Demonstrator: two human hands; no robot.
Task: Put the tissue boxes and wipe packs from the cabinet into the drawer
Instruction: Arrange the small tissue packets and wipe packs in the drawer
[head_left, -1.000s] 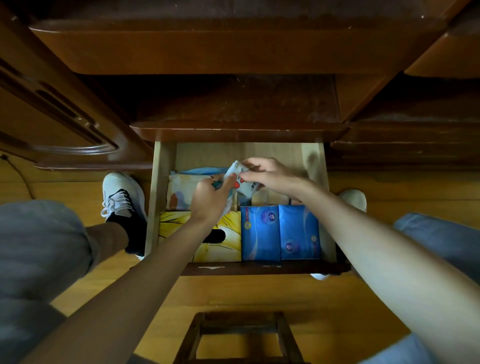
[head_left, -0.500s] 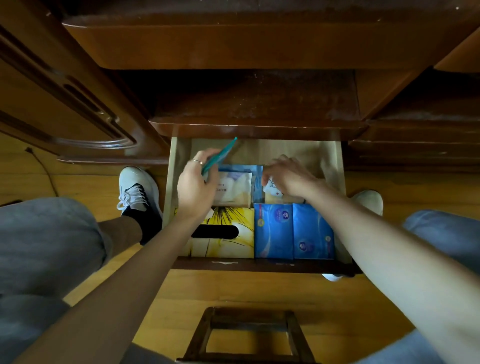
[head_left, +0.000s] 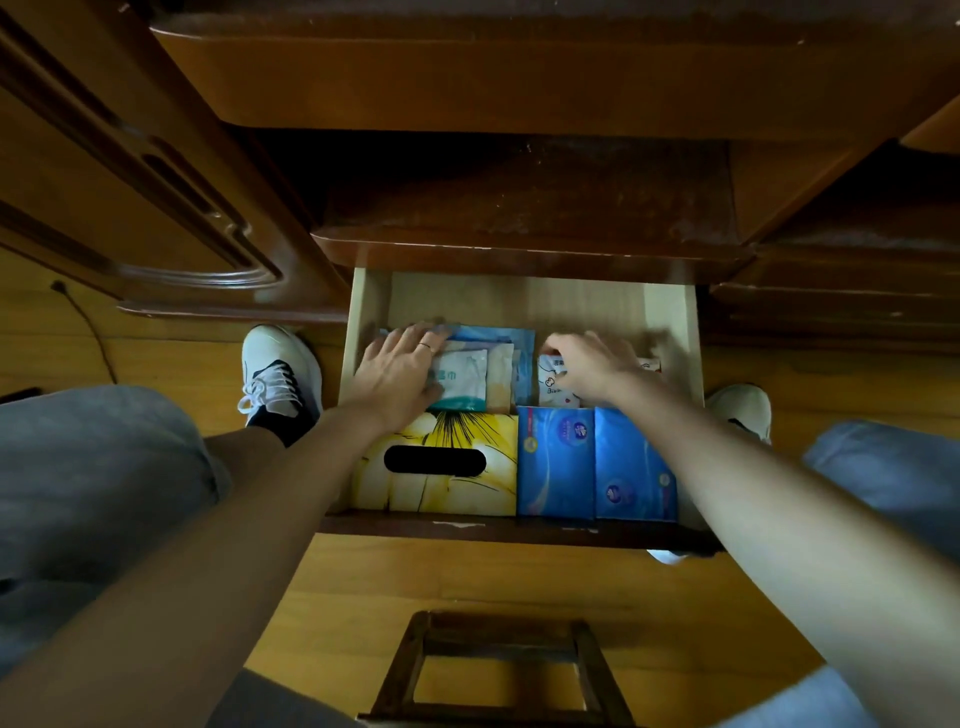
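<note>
Pale wood drawer (head_left: 370, 312) held everything: yellow flower-print cardboard tissue box (head_left: 436, 462) at the front-left corner, long axis along the front edge, stiff, probably best grabbed by its ends. Soft white-and-teal wipe pack (head_left: 460, 382) behind looked light, slippery. Left hand (head_left: 397, 371) lay flat on it; right hand (head_left: 589, 366) curled, blurry, grip unclear.
</note>
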